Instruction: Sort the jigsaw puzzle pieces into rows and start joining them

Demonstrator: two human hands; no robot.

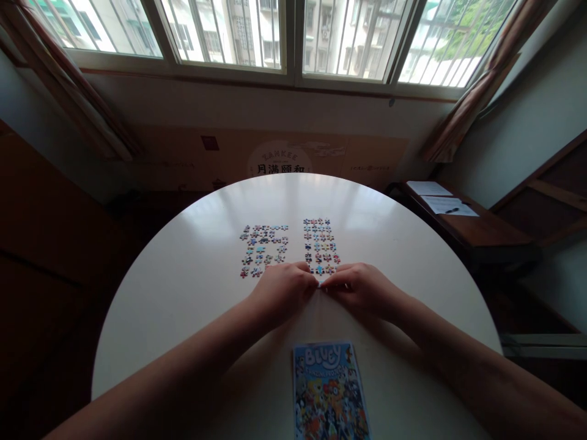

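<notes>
My left hand (288,286) and my right hand (360,285) meet near the middle of the white round table (183,318), their fingertips pinched together around a small puzzle piece (318,285). Only a sliver of that piece shows between the fingers. Just beyond my hands lie rows of jigsaw pieces (321,247) on the right, set out in a neat block. A second, looser group of jigsaw pieces (260,249) lies to the left, partly covered by my left hand. Closer to me, a picture sheet printed "BLUEY" (329,391) rests flat on the table.
Behind the table stands a printed cardboard panel (174,150) below the barred windows (224,30). A brown wooden side table (486,229) at the right carries papers (444,205) and a dark pen (452,211). Curtains (481,91) hang at both sides.
</notes>
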